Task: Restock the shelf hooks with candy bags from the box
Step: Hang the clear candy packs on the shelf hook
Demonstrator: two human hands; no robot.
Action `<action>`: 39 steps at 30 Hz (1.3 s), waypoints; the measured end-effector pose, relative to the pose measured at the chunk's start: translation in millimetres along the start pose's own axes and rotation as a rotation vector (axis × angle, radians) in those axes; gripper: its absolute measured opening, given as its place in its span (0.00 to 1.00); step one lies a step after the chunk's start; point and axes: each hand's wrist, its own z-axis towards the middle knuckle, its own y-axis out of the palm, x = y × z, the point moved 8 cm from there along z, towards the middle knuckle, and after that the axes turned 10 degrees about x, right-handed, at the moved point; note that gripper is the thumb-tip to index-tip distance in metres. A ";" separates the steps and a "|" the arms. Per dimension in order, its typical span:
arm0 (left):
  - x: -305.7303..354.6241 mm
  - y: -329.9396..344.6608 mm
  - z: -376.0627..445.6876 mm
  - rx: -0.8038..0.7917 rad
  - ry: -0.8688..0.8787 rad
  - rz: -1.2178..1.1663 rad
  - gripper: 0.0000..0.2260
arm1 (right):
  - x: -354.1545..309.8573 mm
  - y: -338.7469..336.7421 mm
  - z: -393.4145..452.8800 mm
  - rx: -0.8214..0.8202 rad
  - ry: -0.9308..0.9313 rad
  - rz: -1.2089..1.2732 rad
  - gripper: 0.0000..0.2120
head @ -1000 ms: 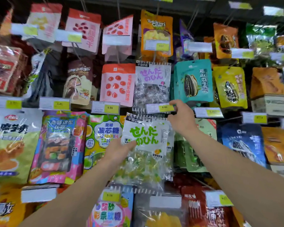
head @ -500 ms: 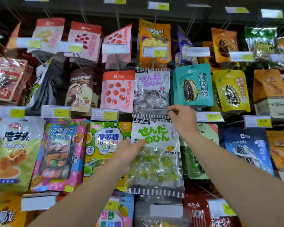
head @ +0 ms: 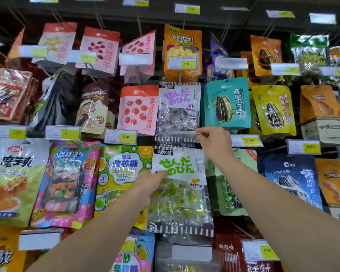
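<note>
A clear candy bag with green lettering and green-yellow sweets [head: 182, 185] hangs in the middle of the display, its striped top edge just under a hook. My left hand [head: 148, 183] grips the bag's left side at the white label. My right hand [head: 214, 143] is above the bag's top right corner and pinches the tilted-up price tag holder [head: 182, 134] at the hook's end. A matching bag with purple lettering [head: 179, 108] hangs directly above. The box is not in view.
Snack bags crowd every hook: a green sour-candy bag [head: 124, 173] to the left, teal sunflower-seed bag [head: 228, 104] up right, a blue bag [head: 290, 179] to the right. Price tags [head: 120, 136] jut out at the hook ends. More bags hang below.
The green-lettered bag has risen and now hangs flat under the hook. My right hand has lifted the price tag holder so it shows edge-on. The camera has tilted down a little.
</note>
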 end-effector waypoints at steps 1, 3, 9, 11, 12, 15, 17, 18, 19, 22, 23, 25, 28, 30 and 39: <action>-0.2 -2.2 0.9 0.002 0.009 0.007 0.08 | 0.2 0.3 0.2 0.001 -0.004 -0.004 0.10; -0.3 -2.9 1.1 -0.017 0.037 0.013 0.08 | 0.8 0.8 0.6 0.004 -0.013 -0.004 0.10; 3.4 8.5 -7.0 -0.116 0.084 0.006 0.06 | 0.0 1.4 2.5 0.017 -0.017 -0.010 0.10; 11.5 11.5 -9.5 -0.110 0.100 -0.050 0.07 | 0.1 2.0 2.2 0.016 -0.013 -0.009 0.10; 14.1 11.9 -8.2 -0.088 0.097 -0.071 0.11 | 0.8 2.5 2.1 0.013 -0.007 -0.003 0.10; 14.3 15.6 -2.7 -0.037 0.057 -0.063 0.12 | 2.4 2.7 1.7 0.004 -0.007 0.000 0.10; 10.9 15.7 4.8 -0.007 0.035 -0.064 0.08 | 1.9 2.5 2.4 -0.001 -0.015 0.002 0.11; 10.4 15.6 5.9 0.002 0.027 -0.073 0.08 | 1.9 2.0 2.1 -0.006 -0.013 0.010 0.11; 8.7 15.7 7.3 0.002 0.015 -0.076 0.08 | 1.3 2.2 1.7 -0.012 -0.012 0.017 0.11; 3.5 17.5 14.3 -0.014 -0.012 -0.043 0.07 | 0.4 -0.3 -1.8 -0.028 -0.008 0.029 0.12; 2.7 16.8 14.5 -0.014 -0.015 -0.040 0.07 | 0.4 -1.1 -5.2 -0.040 -0.004 0.042 0.14; -2.3 15.0 16.7 -0.025 -0.033 -0.037 0.07 | 3.6 1.1 -17.6 -0.100 0.008 0.074 0.19; -14.8 15.3 15.9 -0.044 -0.082 -0.028 0.18 | 18.3 11.8 -50.6 -0.230 0.030 0.083 0.31; -25.5 15.8 23.2 -0.027 -0.092 -0.012 0.35 | 28.2 16.8 -73.9 -0.289 0.023 0.013 0.35; -36.8 19.7 17.8 -0.045 -0.056 0.068 0.40 | 48.1 9.5 -149.6 -0.314 0.221 0.033 0.42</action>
